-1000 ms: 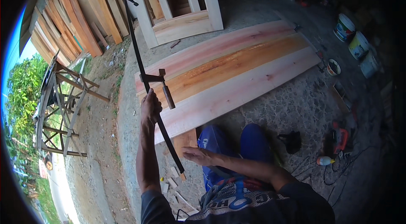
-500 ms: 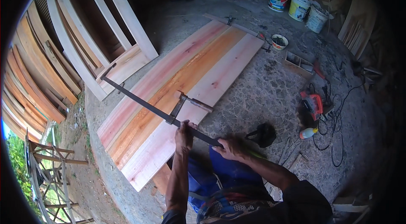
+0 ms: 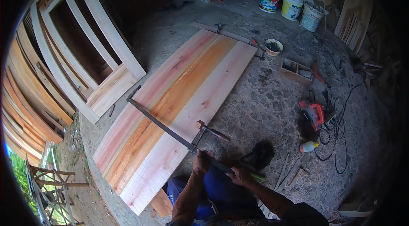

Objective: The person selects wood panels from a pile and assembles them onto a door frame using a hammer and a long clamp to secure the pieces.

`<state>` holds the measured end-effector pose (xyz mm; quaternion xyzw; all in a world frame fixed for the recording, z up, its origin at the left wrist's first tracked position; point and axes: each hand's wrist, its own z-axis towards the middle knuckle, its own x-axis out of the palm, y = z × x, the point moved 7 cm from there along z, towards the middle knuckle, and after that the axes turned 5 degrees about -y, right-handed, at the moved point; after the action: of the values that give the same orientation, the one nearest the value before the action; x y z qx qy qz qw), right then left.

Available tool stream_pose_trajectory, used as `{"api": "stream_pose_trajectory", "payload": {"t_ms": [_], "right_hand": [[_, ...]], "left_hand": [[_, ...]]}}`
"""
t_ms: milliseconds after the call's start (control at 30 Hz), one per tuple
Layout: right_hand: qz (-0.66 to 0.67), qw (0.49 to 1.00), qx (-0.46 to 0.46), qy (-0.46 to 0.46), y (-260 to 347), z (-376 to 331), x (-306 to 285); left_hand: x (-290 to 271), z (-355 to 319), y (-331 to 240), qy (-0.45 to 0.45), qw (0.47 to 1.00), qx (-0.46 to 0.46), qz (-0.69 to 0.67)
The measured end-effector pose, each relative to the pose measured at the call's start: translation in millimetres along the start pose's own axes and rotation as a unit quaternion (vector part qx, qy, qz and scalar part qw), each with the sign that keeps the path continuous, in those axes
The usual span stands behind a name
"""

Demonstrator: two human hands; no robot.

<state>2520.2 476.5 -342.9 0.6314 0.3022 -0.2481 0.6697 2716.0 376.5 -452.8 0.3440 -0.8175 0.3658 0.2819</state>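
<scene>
A long dark metal bar clamp [image 3: 164, 127] lies across a wide panel of glued wooden boards [image 3: 183, 98] on the stone floor. Its fixed jaw hooks the panel's left edge; its sliding jaw with a wooden handle [image 3: 211, 132] sits at the near right edge. My left hand [image 3: 202, 160] grips the bar just behind the sliding jaw. My right hand [image 3: 239, 175] holds the bar's near end. My knees in blue trousers [image 3: 213, 189] are below.
A second clamp [image 3: 219, 27] crosses the panel's far end. Door frames [image 3: 81, 55] and planks lean at left. Three buckets [image 3: 292, 6], a bowl [image 3: 273, 47], a wooden box [image 3: 297, 70], an orange power tool [image 3: 313, 113] with cables, a bottle [image 3: 309, 146] and a black shoe [image 3: 257, 156] lie right.
The clamp, held upright a second ago, has been laid flat across the panel. Both hands now sit near its sliding jaw end, and the view has swung toward the buckets.
</scene>
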Motion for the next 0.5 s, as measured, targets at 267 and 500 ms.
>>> {"api": "stream_pose_trajectory", "payload": {"t_ms": [267,500], "right_hand": [[0.046,0.992,0.091,0.068,-69.7,3.7,21.2],[0.044,0.997,0.022,0.055,-75.9,16.3,59.2]], "left_hand": [[11.1,25.5,11.3,-0.106,0.994,-0.018,-0.007],[-56.9,69.2,-56.5,-0.099,0.978,0.135,0.123]]}}
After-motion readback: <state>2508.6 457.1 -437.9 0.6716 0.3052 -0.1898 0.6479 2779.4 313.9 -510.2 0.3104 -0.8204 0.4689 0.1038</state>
